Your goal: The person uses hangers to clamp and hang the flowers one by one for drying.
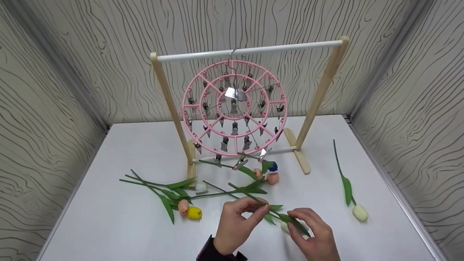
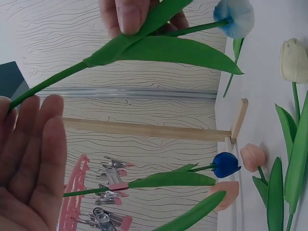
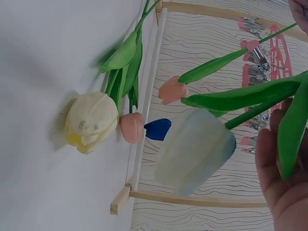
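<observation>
My left hand (image 1: 237,223) pinches the green stem of an artificial tulip between thumb and finger. Near the bloom, my right hand (image 1: 315,233) pinches the same tulip by its leaves. Its bloom, white with a blue base, shows in the left wrist view as a white-blue tulip (image 2: 234,19) and close up in the right wrist view (image 3: 197,149). Ahead, a pink round clip hanger (image 1: 235,136) hangs by a hook from a white bar (image 1: 282,48). A dark blue tulip (image 2: 226,165) and a peach tulip (image 3: 173,90) hang from clips at its lower front.
Several tulips lie left, including a yellow tulip (image 1: 194,213) and a peach one (image 1: 183,206). A single cream tulip (image 1: 359,212) lies far right on the white table (image 1: 145,145). Wooden stand legs (image 1: 319,96) flank the hanger, and patterned walls (image 1: 427,108) enclose the table.
</observation>
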Tool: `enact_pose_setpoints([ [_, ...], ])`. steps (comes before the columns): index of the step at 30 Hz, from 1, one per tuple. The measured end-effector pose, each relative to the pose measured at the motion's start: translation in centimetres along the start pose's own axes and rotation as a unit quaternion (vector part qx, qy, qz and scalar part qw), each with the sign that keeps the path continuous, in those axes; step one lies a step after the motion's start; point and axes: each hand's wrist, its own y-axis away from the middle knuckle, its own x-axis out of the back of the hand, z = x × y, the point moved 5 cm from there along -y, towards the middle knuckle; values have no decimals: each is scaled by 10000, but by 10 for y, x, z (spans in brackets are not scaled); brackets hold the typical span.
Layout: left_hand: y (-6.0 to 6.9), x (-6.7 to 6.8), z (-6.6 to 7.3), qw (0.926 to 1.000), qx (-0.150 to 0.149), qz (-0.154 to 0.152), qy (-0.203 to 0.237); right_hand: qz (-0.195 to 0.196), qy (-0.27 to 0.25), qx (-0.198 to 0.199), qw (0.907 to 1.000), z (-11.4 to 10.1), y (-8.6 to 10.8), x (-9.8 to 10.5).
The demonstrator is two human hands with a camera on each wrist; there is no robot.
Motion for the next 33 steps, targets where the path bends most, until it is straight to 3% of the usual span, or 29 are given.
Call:
enact_pose_setpoints([
  [6,3,1,1,9993,-31,329,192,67,284,-62,9996,-10,-10,-4],
  [13,5,3,3,9982,-218,473,300,110,-20,423,9990,-22,-22,-12],
  [16,4,4,2,9982,-233,480,284,-3,23,506,9987,-21,-25,-14],
  [23,3,7,2,9986,-296,439,-11,-543,20,233,9983,-13,-35,-16],
  [26,3,9,2,9984,-149,545,-103,-602,-92,216,9979,-4,-52,-9],
  [29,2,11,1,9979,28,629,-125,-413,-18,240,9989,13,-81,2],
  [33,2,12,2,9976,225,646,51,-275,281,-133,9991,43,-126,14],
])
